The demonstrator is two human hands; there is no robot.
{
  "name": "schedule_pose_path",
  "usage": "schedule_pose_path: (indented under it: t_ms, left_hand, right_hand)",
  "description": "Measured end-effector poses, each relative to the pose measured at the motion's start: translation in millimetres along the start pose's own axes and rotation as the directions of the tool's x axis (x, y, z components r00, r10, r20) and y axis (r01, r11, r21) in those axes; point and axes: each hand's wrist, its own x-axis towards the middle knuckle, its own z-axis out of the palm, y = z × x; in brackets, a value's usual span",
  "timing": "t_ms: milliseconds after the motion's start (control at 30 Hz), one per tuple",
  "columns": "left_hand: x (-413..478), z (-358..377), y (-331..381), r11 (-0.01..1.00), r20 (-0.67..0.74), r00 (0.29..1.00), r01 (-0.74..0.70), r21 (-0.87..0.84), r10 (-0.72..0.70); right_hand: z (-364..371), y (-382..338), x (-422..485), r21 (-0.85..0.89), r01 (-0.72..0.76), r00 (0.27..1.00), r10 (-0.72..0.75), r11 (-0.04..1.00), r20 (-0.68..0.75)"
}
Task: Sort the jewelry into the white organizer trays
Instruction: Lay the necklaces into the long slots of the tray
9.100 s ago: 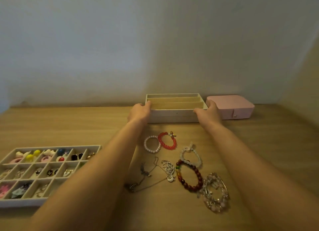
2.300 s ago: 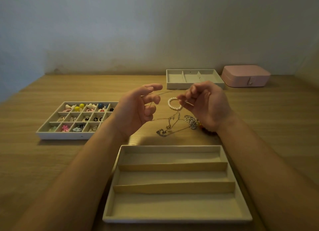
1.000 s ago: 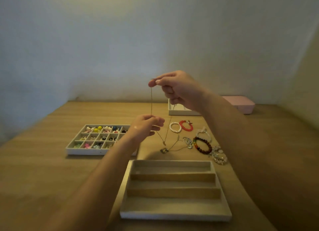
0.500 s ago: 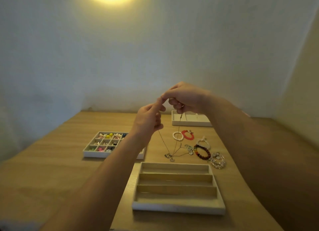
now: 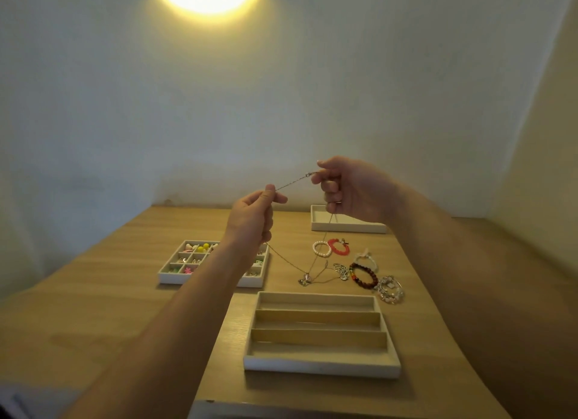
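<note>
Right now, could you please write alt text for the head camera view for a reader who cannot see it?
The left hand and right hand pinch a thin necklace chain taut above a wooden table, its loop hanging down. Below lie an empty three-slot white tray, several bracelets and a grid tray of small jewelry.

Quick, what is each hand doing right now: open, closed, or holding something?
Left hand: pinching the thin chain necklace.
Right hand: pinching the same necklace at its clasp end.

Red bracelet [image 5: 338, 247] — white tray [image 5: 322, 367]
</note>
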Motion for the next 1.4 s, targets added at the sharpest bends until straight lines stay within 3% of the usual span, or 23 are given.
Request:
schedule_pose_path:
  t_ms: [200, 333, 400, 567, 767, 833, 900, 1000, 1133, 1400]
  left_hand:
    - [-9.7, 12.1, 7.7, 0.978, 0.049, 0.977, 0.204, 0.041, -0.206]
    - [-9.2, 21.3, 16.7, 0.971, 0.139, 0.963, 0.237, -0.044, -0.229]
    - [-6.1, 25.9, 21.9, 0.981, 0.123, 0.974, 0.194, -0.026, -0.189]
    - [0.3, 30.6, 34.2, 0.969, 0.057, 0.996, 0.056, 0.24, -0.071]
    - [7.0, 37.6, 40.0, 0.788, 0.077, 0.987, -0.16, 0.594, 0.142]
    - [9.5, 36.7, 40.5, 0.764, 0.086, 0.985, -0.169, 0.623, 0.148]
    - [10.6, 33.7, 41.6, 0.844, 0.077, 0.993, -0.117, 0.523, 0.089]
    - [15.9, 26.7, 42.9, 0.973, 0.025, 0.999, 0.02, 0.229, -0.027]
    - [23.4, 14.1, 44.1, 0.988, 0.037, 0.994, 0.106, -0.113, -0.102]
    - [23.8, 20.2, 47.8, 0.96, 0.158, 0.981, 0.152, -0.236, -0.117]
  right_hand:
    - [10.9, -2.3, -1.5, 0.015, 0.034, 0.999, -0.034, 0.999, 0.015]
    - [15.1, -2.8, -0.7, -0.006, 0.046, 0.998, -0.046, 0.999, 0.036]
    - [15.7, -2.6, -1.0, -0.019, 0.042, 0.998, -0.041, 0.999, 0.037]
    - [13.0, 0.0, -1.4, -0.059, 0.015, 1.0, -0.014, 0.998, 0.012]
    - [10.1, 9.0, 0.1, -0.116, -0.02, 1.0, 0.017, 0.993, -0.024]
    - [8.9, 15.1, 0.6, -0.118, -0.03, 0.998, 0.024, 0.993, -0.053]
    - [4.7, 21.7, 0.2, -0.082, -0.024, 0.998, 0.019, 0.996, -0.057]
    - [-2.8, 33.8, -1.9, 0.023, 0.043, 0.998, -0.042, 0.999, -0.047]
    - [-9.4, 56.5, -4.2, 0.011, 0.178, 0.983, -0.178, 0.984, -0.048]
    - [1.3, 106.5, 4.1, -0.202, 0.025, 0.998, -0.012, 0.979, 0.066]
